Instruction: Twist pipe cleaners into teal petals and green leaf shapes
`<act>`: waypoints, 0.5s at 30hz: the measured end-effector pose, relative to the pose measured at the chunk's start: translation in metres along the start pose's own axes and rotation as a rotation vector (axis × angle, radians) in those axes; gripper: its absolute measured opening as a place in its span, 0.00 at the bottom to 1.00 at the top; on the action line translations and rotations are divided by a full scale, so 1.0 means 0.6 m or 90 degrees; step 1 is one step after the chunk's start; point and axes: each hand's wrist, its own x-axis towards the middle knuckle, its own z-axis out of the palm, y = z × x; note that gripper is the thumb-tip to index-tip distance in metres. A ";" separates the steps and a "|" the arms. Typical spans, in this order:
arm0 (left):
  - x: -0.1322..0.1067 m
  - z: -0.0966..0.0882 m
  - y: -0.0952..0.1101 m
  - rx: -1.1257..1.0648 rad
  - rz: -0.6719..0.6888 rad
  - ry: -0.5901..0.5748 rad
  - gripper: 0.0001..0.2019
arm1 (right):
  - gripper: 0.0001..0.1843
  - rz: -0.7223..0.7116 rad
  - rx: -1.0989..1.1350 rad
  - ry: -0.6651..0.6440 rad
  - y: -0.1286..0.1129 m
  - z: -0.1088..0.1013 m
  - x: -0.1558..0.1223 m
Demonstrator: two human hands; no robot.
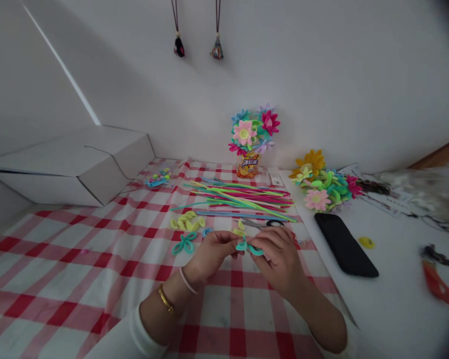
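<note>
Both my hands meet over the checked cloth, gripping a small teal pipe cleaner [256, 251] bent into loops. My left hand [217, 250] pinches its left side between thumb and forefinger. On the other side my right hand [277, 255] has its fingers closed round the right loop. To the left of my hands lies a finished-looking teal looped piece [183, 243] with several petals. Just behind it sits a group of pale yellow folded pieces [188, 222]. Scissors [260, 224] with black handles lie right behind my hands, partly hidden by my right hand.
Long coloured pipe cleaners [243, 197] lie in a pile farther back. Behind them stands a jar [247, 165] of fuzzy flowers. A white box [71, 162] is at the left. On the right are a flower bouquet [322, 187], a black phone [344, 245] and orange-handled pliers [438, 281].
</note>
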 end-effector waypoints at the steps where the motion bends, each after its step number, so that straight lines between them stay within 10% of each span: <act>1: -0.001 0.001 0.001 0.019 0.000 0.004 0.10 | 0.08 -0.007 -0.012 -0.024 0.000 0.000 0.000; 10: -0.004 -0.015 0.001 0.141 -0.028 -0.126 0.11 | 0.07 -0.003 0.188 -0.188 0.006 -0.021 0.009; 15: 0.000 -0.020 0.003 0.092 -0.037 -0.175 0.11 | 0.04 0.292 0.448 -0.190 0.013 -0.016 0.009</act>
